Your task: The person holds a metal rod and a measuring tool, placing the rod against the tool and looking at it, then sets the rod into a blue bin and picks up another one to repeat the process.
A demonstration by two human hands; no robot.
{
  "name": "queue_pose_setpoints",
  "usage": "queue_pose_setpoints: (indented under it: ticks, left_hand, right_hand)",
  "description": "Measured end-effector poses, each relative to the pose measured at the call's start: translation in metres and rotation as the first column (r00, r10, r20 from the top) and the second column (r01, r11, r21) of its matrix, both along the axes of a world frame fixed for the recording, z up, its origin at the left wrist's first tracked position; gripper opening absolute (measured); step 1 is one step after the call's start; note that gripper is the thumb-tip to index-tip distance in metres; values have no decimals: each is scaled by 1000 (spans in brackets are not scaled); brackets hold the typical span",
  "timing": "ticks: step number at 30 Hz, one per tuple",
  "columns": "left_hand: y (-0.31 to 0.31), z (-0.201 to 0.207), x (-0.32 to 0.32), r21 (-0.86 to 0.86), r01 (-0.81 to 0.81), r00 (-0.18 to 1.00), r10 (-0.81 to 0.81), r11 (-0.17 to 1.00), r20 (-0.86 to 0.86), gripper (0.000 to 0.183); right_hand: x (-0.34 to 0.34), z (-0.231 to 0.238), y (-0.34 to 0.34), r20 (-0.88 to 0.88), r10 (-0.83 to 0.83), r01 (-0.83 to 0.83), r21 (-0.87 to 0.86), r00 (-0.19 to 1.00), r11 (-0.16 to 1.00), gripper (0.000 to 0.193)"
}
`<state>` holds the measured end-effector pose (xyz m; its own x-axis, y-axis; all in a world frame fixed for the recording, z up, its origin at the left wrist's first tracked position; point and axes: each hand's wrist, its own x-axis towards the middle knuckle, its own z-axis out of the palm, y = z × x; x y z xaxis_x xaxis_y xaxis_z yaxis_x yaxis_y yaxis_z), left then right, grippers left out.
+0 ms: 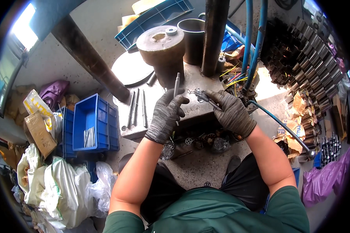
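Observation:
My gloved left hand (162,118) is closed around a slim metal shaft (177,82), which stands nearly upright with its stepped upper end above the fingers. To the right of it, my gloved right hand (232,113) grips a thin metal tool (208,99) that looks like pliers. At the tool's tip are small loops or rings, too small to make out; they stay apart from the shaft. Both hands are over the near edge of a metal press table (192,75). Several similar shafts (144,110) lie on the table, left of my left hand.
A thick steel cylinder (161,58) with a small ring on top stands behind my hands, between dark columns (214,39). Blue hoses (256,46) run down at the right. A blue crate (85,120) with shafts sits left, above white sacks (66,186). Stacked metal tubes (311,54) line the right.

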<state>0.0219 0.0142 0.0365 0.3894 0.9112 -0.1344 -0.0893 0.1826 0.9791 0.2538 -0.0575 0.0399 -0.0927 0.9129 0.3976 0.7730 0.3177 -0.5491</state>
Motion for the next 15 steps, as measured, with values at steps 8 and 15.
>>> queue_pose_setpoints:
  ticks: [8, 15]
  left_hand:
    - [-1, -18, -7, 252, 48, 988, -9, 967, -152, 32]
    - [-8, -9, -11, 403, 82, 977, 5, 911, -211, 33]
  right_hand:
    - [23, 4, 7, -221, 16, -55, -167, 975, 984, 45]
    - [33, 24, 1, -214, 113, -192, -393, 970, 899, 50]
